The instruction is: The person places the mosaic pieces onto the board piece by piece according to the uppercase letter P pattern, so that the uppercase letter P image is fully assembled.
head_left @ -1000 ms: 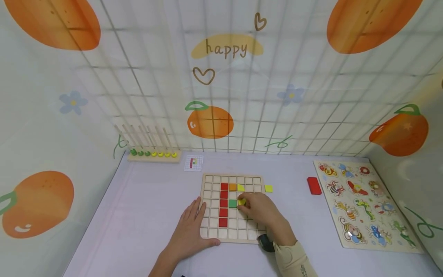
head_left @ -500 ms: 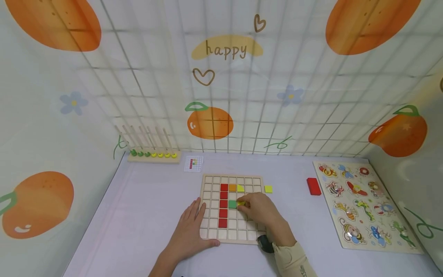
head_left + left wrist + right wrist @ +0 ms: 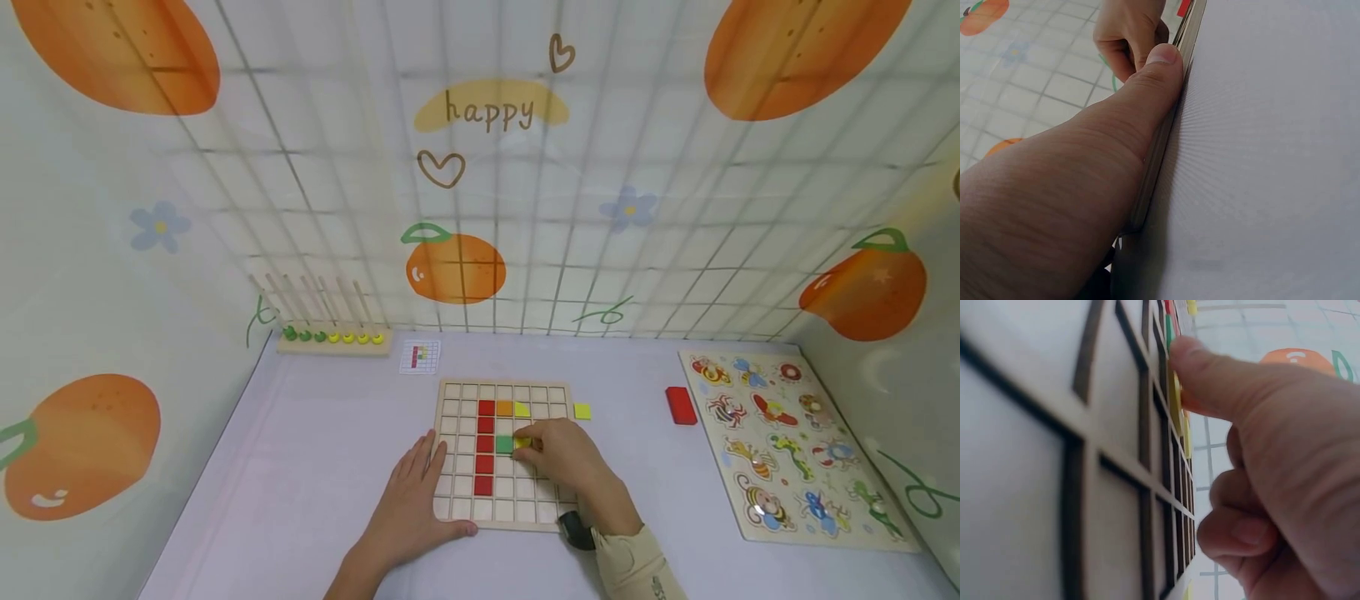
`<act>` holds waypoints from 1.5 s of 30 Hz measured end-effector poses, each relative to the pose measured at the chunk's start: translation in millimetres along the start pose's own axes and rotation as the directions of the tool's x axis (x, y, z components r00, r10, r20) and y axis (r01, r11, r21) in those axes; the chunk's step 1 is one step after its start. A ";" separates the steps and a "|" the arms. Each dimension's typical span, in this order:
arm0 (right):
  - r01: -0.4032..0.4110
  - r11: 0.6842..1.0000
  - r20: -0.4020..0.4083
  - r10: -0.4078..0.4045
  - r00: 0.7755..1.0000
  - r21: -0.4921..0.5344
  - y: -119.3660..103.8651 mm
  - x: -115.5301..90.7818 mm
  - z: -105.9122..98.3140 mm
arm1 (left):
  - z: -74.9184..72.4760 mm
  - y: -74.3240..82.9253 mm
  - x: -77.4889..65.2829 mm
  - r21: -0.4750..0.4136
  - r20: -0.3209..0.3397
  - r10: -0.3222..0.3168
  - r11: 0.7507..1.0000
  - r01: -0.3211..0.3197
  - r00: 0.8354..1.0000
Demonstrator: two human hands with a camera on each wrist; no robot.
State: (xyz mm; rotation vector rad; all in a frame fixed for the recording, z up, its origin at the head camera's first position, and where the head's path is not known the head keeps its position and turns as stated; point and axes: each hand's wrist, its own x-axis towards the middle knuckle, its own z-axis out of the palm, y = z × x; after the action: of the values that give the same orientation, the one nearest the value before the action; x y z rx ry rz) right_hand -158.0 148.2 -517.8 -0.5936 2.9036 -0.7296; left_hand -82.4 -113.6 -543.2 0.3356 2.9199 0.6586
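Note:
A wooden grid board [image 3: 461, 507] lies on the table in the head view. My right hand [image 3: 566, 458] pinches a yellow tile [image 3: 522, 442] between thumb and finger at a cell just right of a green tile [image 3: 504, 445]. In the right wrist view the yellow tile [image 3: 1176, 406] leans at the cell beneath the thumb; its full shape is hidden. Along the board's left side rests my left hand [image 3: 408, 496], fingers straight, its thumb [image 3: 1163, 59] against the front edge. A column of red tiles [image 3: 484, 464], an orange tile [image 3: 505, 408] and a cut-cornered yellow tile [image 3: 522, 409] sit in cells.
A loose yellow tile [image 3: 582, 411] lies right of the board. Behind it is a small pattern card [image 3: 420, 357], with a bead rack [image 3: 335, 344] further left. To the right are a red block [image 3: 681, 406] and an insect puzzle board [image 3: 787, 450]. A dark object [image 3: 576, 530] sits by my right wrist.
Slightly less of the pinched yellow tile shows under my right fingers than a second ago. Both hands have stayed almost in place, and the head view has tipped up a little.

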 end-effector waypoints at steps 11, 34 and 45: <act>-0.085 0.996 -0.035 0.085 0.996 0.008 -1.4 -4.3 -8.9 | 1.9 -1.4 0.3 0.013 -0.005 0.020 1.000 -0.020 1.000; -0.388 0.919 -0.038 0.391 0.920 0.062 78.2 -19.0 -39.5 | 0.4 -1.1 -0.5 -0.009 -0.007 0.000 1.000 -0.001 1.000; -0.394 0.917 -0.029 0.396 0.918 0.069 84.0 -18.8 -37.1 | 1.3 -1.1 -0.8 -0.013 0.008 -0.004 1.000 0.004 1.000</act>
State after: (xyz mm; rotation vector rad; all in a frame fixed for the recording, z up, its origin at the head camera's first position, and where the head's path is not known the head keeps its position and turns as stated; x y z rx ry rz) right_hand -176.5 239.8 -524.8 0.0246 2.8841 -0.7736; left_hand -81.6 -114.2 -544.7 0.3301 2.9063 0.6738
